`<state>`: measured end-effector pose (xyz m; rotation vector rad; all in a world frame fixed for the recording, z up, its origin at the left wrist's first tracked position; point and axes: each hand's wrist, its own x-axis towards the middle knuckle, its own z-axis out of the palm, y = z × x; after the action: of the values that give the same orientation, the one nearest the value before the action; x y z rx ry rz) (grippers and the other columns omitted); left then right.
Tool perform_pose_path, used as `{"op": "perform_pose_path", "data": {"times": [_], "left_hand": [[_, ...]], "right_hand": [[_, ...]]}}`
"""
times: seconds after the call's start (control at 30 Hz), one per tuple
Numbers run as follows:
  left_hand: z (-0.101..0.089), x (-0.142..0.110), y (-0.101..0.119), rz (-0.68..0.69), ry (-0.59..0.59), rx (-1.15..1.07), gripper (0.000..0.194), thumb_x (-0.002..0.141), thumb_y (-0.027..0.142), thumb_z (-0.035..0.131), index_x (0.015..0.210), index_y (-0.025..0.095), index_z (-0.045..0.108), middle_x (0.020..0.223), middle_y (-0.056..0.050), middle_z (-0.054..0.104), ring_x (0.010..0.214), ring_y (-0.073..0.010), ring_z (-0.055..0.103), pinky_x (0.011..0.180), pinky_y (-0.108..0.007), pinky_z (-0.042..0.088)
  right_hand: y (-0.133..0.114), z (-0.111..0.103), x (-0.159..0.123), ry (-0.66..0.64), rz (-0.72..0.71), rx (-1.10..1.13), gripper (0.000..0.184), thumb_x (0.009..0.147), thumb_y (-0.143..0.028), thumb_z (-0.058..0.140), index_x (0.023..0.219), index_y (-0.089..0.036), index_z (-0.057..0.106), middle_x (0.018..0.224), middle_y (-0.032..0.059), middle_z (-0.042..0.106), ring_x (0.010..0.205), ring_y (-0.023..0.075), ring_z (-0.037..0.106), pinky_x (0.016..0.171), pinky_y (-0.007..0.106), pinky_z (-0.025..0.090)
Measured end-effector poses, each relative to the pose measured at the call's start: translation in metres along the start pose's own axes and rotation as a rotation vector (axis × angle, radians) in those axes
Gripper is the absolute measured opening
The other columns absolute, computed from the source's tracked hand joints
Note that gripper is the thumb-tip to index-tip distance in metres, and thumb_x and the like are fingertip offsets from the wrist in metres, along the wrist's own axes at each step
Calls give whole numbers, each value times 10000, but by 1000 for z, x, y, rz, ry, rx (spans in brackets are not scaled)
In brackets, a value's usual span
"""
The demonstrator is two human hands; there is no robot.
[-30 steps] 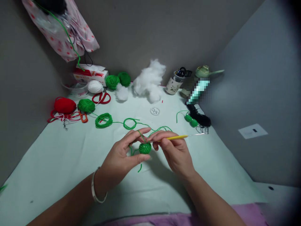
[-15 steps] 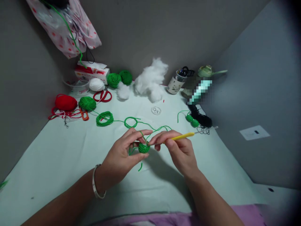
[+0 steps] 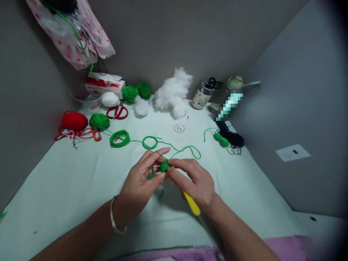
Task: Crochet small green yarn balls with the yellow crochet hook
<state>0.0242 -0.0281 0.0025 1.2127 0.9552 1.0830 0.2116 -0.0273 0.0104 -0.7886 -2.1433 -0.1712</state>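
Note:
My left hand [image 3: 138,177], with a bangle on the wrist, pinches a small green crocheted ball [image 3: 164,166] between thumb and fingers. A strand of green yarn runs over its index finger. The thumb and index finger of my right hand [image 3: 194,181] touch the ball's right side. A crochet hook with a yellow handle [image 3: 191,204] is tucked in the same hand, its handle pointing down toward me; its inner end is hidden by the fingers. Beyond the hands, the green working yarn [image 3: 190,147] loops on the table toward a coil [image 3: 119,139].
At the left lie red yarn [image 3: 74,120], green yarn [image 3: 99,121], red-handled scissors [image 3: 117,112] and an orange stitch marker [image 3: 95,134]. White stuffing [image 3: 174,94] and a pen cup [image 3: 201,96] stand at the back. Two green crocheted balls [image 3: 221,139] lie near black yarn [image 3: 233,137] on the right.
My right hand has moved left and closed its fingertips on the ball. The crochet hook has swung from pointing at the ball to lying in the palm, handle downward.

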Motion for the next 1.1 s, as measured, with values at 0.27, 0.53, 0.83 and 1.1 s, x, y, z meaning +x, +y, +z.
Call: {"op": "perform_pose_path", "data": {"times": [0.27, 0.53, 0.83, 1.1], "left_hand": [[9, -9, 15, -377, -164, -671, 495, 880, 312, 823, 1365, 303, 724, 1076, -26, 697, 1035, -152, 638, 934, -233, 486], [-5, 6, 10, -378, -140, -638, 644, 711, 213, 923, 1329, 265, 750, 968, -20, 657, 981, -159, 593, 908, -249, 452], [-18, 10, 13, -256, -253, -456, 604, 676, 163, 914, 1250, 314, 799, 907, 2, 543, 873, -143, 538, 728, -231, 449], [-17, 11, 9, -319, -384, -561, 445, 895, 329, 749, 1322, 204, 755, 1002, -75, 722, 863, -181, 698, 778, -272, 516]], "right_hand": [[-8, -1, -12, 83, 10, 48, 392, 943, -104, 709, 1301, -265, 720, 995, 64, 782, 872, 211, 770, 729, 324, 670], [4, -3, 1, 167, 437, 742, 224, 1017, -178, 640, 1132, -279, 804, 961, 66, 806, 890, 216, 755, 741, 373, 636], [12, -12, -1, 166, 729, 1087, 158, 1005, -265, 680, 990, -249, 837, 864, 48, 780, 705, 150, 705, 635, 290, 574], [5, -9, 9, 203, 854, 1293, 140, 961, -334, 746, 917, -237, 836, 795, 31, 768, 634, 120, 691, 595, 245, 567]]}}
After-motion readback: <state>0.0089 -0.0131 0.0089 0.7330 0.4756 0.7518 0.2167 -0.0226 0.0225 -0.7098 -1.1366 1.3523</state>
